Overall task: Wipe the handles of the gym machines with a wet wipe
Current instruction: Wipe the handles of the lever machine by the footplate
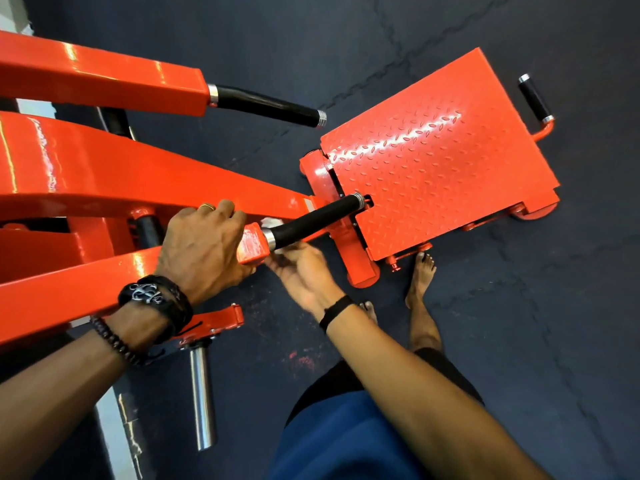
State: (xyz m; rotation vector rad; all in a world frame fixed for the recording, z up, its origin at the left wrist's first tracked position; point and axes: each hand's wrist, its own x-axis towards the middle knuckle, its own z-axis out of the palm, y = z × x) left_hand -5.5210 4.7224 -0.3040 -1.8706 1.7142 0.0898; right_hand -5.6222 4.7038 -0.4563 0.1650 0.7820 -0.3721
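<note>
Both hands work: left [204, 244] grips glossy orange bar [252, 245], right [301, 271] pinches white wipe [272, 223].

No readable text, label, brand, number or sign found on any surface in the head view. The orange machine arms [104, 174] and the footplate [440, 150] carry plain paint and a raised tread pattern only; a small pale patch near the handle [311, 221] is too small to tell whether it bears print. The metal emblem on the wristband [147, 292] is an ornament, not legible lettering.
</note>
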